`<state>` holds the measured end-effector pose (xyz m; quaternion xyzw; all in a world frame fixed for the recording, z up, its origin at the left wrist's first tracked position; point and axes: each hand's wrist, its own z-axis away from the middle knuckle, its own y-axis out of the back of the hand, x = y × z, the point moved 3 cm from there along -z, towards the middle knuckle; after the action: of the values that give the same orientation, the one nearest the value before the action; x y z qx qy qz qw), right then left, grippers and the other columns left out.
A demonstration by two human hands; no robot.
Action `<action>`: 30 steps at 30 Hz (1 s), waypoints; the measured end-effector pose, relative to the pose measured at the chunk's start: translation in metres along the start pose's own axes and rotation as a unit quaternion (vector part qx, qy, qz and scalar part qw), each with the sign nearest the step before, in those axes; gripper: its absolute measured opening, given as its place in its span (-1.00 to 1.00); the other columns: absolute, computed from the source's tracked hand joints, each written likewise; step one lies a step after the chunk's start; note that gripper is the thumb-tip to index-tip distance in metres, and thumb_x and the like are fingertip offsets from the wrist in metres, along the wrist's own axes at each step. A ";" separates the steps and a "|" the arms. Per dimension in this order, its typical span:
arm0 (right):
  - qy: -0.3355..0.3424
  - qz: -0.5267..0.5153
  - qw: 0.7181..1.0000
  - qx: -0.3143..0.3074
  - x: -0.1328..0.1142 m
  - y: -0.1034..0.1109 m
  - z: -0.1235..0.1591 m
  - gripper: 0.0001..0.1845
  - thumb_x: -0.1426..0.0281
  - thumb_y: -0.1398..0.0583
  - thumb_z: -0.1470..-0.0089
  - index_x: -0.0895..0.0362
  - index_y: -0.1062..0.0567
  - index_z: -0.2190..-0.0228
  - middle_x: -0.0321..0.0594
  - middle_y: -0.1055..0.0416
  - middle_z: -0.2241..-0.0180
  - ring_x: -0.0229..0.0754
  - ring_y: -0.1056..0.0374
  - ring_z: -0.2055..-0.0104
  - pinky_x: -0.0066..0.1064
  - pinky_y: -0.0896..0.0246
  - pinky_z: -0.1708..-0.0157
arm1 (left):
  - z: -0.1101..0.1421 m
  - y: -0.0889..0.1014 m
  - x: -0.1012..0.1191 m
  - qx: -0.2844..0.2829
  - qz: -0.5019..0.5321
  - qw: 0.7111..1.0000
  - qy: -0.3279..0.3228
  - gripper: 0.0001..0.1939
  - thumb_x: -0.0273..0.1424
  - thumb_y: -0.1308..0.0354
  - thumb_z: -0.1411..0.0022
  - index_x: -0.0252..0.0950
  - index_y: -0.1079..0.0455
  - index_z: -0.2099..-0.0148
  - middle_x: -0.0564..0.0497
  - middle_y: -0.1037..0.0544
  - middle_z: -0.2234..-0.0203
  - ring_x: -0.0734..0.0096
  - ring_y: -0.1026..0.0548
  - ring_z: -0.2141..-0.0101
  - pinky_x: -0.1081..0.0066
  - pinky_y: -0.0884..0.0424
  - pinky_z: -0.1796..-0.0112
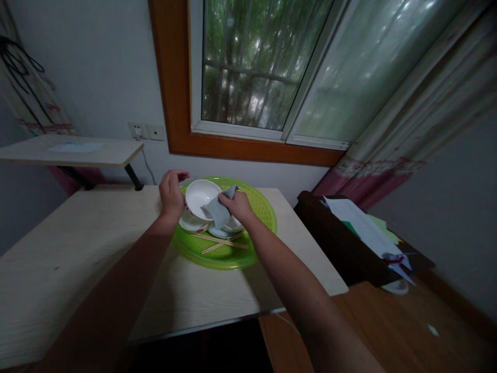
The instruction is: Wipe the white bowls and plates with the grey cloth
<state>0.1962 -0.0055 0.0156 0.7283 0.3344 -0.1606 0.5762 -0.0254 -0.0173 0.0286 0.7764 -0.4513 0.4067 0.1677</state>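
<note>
A person's right hand point(237, 206) pinches a gray cloth point(219, 211) between thumb and fingers, and the cloth drapes at the right edge of a white bowl point(199, 197) whose mouth faces up toward the head camera. The left hand point(173, 192) is at the bowl's left side, its fingers bent above the rim (whether it actually grips the bowl, one cannot tell). That bowl sits at the left of a round, bright-green plastic tray point(267, 220), over a white dish point(190, 224); a second white bowl point(234, 225), partly hidden by the cloth and the right hand, is just beside it on a saucer point(222, 233). In front of these, nearer the person, pale chopsticks point(235, 244) lie crossed on the tray. The tray rests on a light wood-grain table point(217, 295), below a window point(248, 77) with a brown wooden frame.
</note>
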 end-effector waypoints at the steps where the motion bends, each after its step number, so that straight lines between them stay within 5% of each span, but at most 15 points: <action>1: 0.002 0.006 1.000 -0.005 0.000 0.000 0.000 -0.55 0.14 -0.22 -0.21 0.22 -0.57 0.54 -0.23 -0.47 0.57 -0.27 -0.32 0.51 -0.47 -0.01 0.49 | -0.001 0.000 -0.002 0.018 0.005 1.000 0.011 -0.62 -0.27 0.16 -0.36 -0.28 -0.47 0.26 -0.06 -0.56 0.29 0.36 -0.53 0.22 0.33 -0.45 0.11; 7: 0.011 0.021 0.999 -0.033 -0.002 -0.002 0.002 -0.58 0.17 -0.22 -0.21 0.22 -0.58 0.50 -0.22 -0.50 0.53 -0.27 -0.33 0.48 -0.48 -0.02 0.46 | -0.009 0.003 -0.012 0.055 0.012 0.997 0.057 -0.67 -0.30 0.13 -0.28 -0.28 -0.43 0.33 -0.03 -0.52 0.38 0.39 -0.50 0.30 0.39 -0.43 0.21; 14: 0.022 0.051 0.997 -0.047 -0.004 -0.005 0.003 -0.60 0.18 -0.20 -0.22 0.23 -0.62 0.45 -0.15 -0.56 0.47 -0.23 -0.38 0.45 -0.48 -0.06 0.44 | -0.015 0.003 -0.044 0.029 0.004 0.983 0.182 -0.70 -0.29 0.10 -0.21 -0.27 -0.43 0.35 -0.08 -0.55 0.35 0.33 -0.51 0.27 0.37 -0.43 0.25; 30: 0.045 0.106 0.989 -0.089 0.000 -0.016 0.004 -0.57 0.12 -0.20 -0.19 0.22 -0.63 0.44 -0.19 -0.52 0.50 -0.25 -0.31 0.50 -0.45 0.02 0.49 | -0.017 0.001 -0.058 0.036 0.014 0.982 0.183 -0.72 -0.28 0.06 -0.14 -0.28 -0.43 0.36 -0.09 -0.56 0.37 0.34 -0.52 0.31 0.36 -0.42 0.28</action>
<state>0.1865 -0.0071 0.0028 0.7117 0.2936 -0.0353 0.6372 -0.0495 0.0252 -0.0063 0.6879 -0.4093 0.5600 0.2137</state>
